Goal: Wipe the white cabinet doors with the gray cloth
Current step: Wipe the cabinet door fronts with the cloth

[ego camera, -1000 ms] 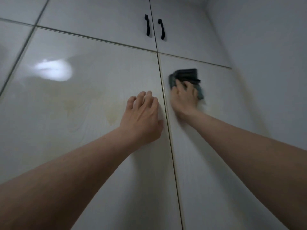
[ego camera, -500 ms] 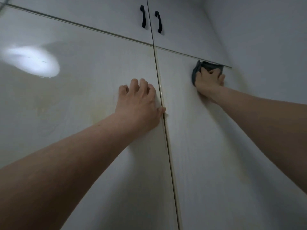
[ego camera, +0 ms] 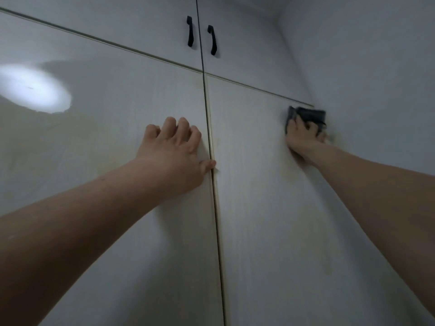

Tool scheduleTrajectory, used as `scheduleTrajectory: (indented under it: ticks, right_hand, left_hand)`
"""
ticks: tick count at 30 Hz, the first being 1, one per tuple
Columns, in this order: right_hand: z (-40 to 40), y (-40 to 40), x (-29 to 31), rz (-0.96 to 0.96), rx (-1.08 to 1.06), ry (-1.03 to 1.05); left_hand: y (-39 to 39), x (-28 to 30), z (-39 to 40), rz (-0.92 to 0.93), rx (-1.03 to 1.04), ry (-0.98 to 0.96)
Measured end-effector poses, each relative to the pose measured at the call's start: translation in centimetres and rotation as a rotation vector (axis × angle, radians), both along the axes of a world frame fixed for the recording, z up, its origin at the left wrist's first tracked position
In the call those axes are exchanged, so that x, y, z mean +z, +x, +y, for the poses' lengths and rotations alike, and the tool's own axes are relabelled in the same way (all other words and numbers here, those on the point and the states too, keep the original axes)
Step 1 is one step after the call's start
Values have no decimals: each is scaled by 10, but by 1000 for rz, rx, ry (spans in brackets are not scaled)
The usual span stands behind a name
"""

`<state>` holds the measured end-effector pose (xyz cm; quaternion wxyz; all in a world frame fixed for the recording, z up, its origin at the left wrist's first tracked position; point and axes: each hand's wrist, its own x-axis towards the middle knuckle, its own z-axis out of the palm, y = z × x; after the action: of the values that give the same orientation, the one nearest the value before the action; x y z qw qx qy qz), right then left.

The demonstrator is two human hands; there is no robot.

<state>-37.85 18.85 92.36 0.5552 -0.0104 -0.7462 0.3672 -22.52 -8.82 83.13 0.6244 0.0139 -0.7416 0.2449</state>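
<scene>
Two tall white cabinet doors meet at a vertical seam: the left door [ego camera: 101, 142] and the right door [ego camera: 261, 196]. My left hand [ego camera: 174, 149] rests on the left door beside the seam, fingers slightly bent and thumb touching the gap. My right hand [ego camera: 303, 138] holds the dark gray cloth [ego camera: 310, 115] against the upper right corner of the right door, just under its top edge. Its fingers are curled over the folded cloth and cover the cloth's lower part. This hand and the cloth are a little blurred.
Above are two smaller upper doors with black handles [ego camera: 190, 31] [ego camera: 212, 40]. A white side wall [ego camera: 376, 67] meets the cabinet directly right of the cloth. A bright light reflection [ego camera: 33, 90] and faint yellowish stains show on the left door.
My right hand has carried the cloth from beside the seam up and right to the door's top right corner, then slightly down. My left hand has stayed on the left door.
</scene>
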Motion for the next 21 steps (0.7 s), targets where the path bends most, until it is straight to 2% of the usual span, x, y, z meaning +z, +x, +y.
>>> scheduleTrajectory:
  ticks: [2, 5, 11, 13, 15, 17, 19, 21]
  right_hand:
    - [9, -8, -4, -25, -18, -46]
    - [-26, 15, -5, 37, 15, -85]
    - [-105, 74, -34, 290, 172, 363]
    - [-107, 72, -45, 348, 119, 512]
    - [-93, 64, -45, 356, 46, 576]
    - [-68, 49, -32, 291, -56, 551]
    - [-34, 28, -21, 146, -117, 454]
    - [3, 11, -18, 41, -86, 261]
  left_hand:
    - [1, 1, 1, -11, -1, 6]
    - [3, 2, 4, -44, 1, 25]
    - [7, 6, 12, -94, 4, 109]
    - [8, 6, 18, -108, 21, 135]
    - [7, 3, 23, -115, 29, 153]
    - [6, -1, 23, -95, 31, 147]
    - [6, -4, 22, -62, 26, 127]
    - [5, -6, 21, -46, 22, 120]
